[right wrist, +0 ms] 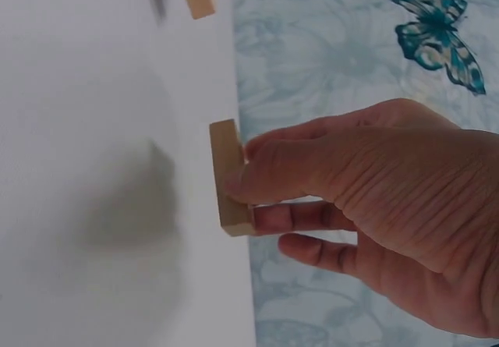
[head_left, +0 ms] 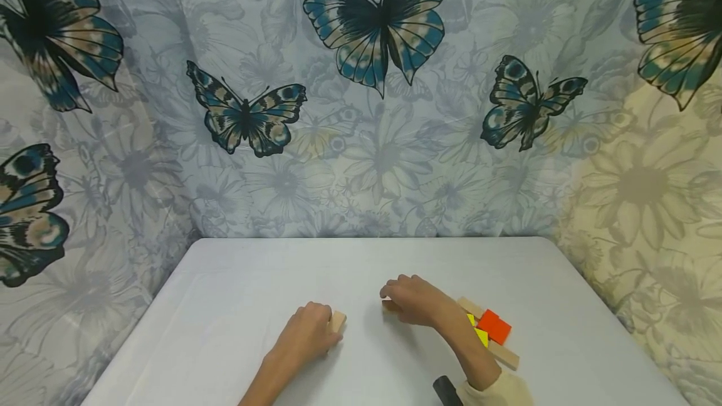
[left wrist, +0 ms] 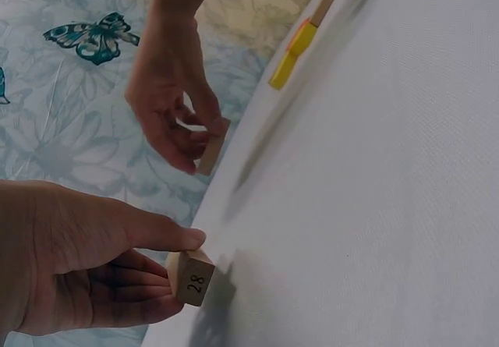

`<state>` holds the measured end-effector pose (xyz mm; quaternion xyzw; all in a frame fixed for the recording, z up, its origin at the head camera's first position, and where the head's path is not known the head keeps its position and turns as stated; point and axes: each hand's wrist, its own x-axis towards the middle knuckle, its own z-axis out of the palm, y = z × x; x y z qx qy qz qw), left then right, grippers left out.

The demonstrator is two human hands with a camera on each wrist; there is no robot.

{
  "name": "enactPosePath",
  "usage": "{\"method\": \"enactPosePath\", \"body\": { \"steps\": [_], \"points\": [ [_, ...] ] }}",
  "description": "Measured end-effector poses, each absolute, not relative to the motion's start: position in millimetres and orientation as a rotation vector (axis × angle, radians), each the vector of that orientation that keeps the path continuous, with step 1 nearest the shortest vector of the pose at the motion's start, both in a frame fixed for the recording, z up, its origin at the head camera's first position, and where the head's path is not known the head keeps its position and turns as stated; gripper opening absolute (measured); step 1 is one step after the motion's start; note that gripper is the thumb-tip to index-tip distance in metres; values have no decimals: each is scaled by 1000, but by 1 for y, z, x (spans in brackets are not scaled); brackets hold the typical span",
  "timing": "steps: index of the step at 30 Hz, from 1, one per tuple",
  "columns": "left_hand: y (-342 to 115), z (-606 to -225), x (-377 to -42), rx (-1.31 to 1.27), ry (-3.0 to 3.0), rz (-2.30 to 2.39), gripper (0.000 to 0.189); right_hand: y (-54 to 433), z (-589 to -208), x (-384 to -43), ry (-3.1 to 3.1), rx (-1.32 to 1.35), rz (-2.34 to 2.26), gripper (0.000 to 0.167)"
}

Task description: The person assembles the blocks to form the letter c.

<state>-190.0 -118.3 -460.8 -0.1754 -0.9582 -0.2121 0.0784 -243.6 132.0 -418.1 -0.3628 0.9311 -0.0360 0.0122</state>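
Note:
My left hand (head_left: 307, 332) is over the left-middle of the white table, pinching a plain wooden block (head_left: 337, 322) between thumb and fingers. The left wrist view shows the number 28 printed on that block's end (left wrist: 196, 282). To its right, my right hand (head_left: 416, 301) grips a second plain wooden block (right wrist: 228, 177), thumb on one face and fingers behind. Most of this block is hidden by the hand in the head view. A gap separates the two blocks. Shadows on the table lie beside both hands.
Beside my right forearm lies a group of blocks: red ones (head_left: 494, 326), yellow ones (head_left: 481, 337) and plain wooden ones (head_left: 504, 354), partly covered by the arm. A dark object (head_left: 447, 390) is at the right sleeve. Butterfly-patterned fabric (head_left: 389, 187) stands behind the white table (head_left: 271, 268).

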Motion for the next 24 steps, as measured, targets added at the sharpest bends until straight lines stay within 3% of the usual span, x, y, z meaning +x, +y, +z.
{"method": "enactPosePath", "body": {
  "steps": [24],
  "points": [
    [-112, -472, -192, -437, -2922, -650, 33, 74, -449, -276, 2909, -1362, -12, 12]
  ]
}}
